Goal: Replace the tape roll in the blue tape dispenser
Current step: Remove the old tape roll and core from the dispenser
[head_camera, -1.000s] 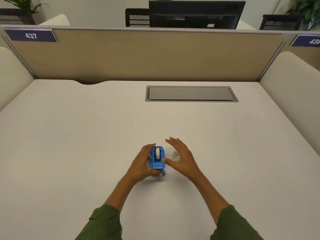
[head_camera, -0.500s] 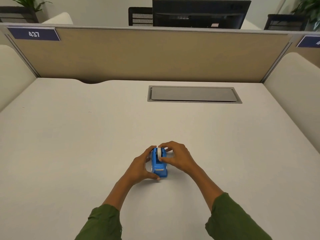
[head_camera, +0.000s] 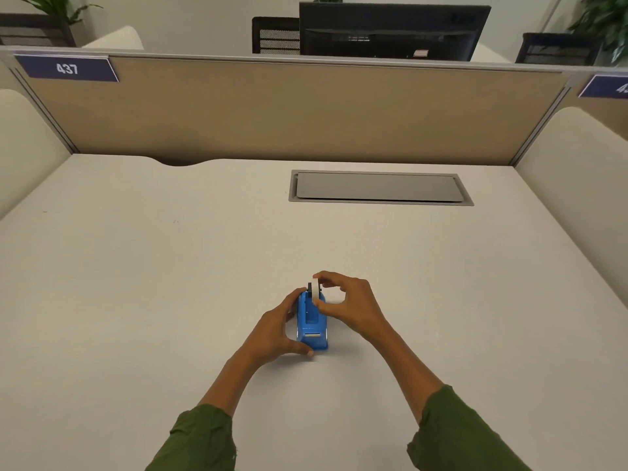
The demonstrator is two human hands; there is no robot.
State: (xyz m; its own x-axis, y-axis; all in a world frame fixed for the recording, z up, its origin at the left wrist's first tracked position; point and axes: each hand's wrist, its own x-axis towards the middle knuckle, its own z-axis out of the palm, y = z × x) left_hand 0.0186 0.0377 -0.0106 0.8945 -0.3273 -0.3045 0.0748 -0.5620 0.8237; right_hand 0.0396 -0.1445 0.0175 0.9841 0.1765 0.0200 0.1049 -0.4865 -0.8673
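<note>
The tape roll (head_camera: 316, 289) was seen pinched between the thumb and fingers of the right hand (head_camera: 346, 305), raised above the far end of the blue tape dispenser (head_camera: 312, 321) with its lower edge level with the top of the blue walls. Half a second before, the same roll had been seated low between the walls with the right hand closing on it, and a second before that the right hand had been held flat and apart from the dispenser. The cradle was now shown open and empty of tape, so the old roll was judged to have been lifted out, with the fitting of a fresh one left to be done. A dark piece, probably the core, was glimpsed at the roll's left face.

The dispenser was held on the desk (head_camera: 136, 300) near the middle of the near edge, steadied by the left hand (head_camera: 275, 329), whose fingers were curled round its left side and whose thumb was set at its near end. A second roll that had been visible to the right of the dispenser earlier was now hidden behind the right hand.

On the divider (head_camera: 306, 110), the number 437 was read on a dark blue tag (head_camera: 67, 68) at the far left; a matching tag (head_camera: 608, 86) at the far right was cut off by the frame. No brand could be made out on the dispenser.
</note>
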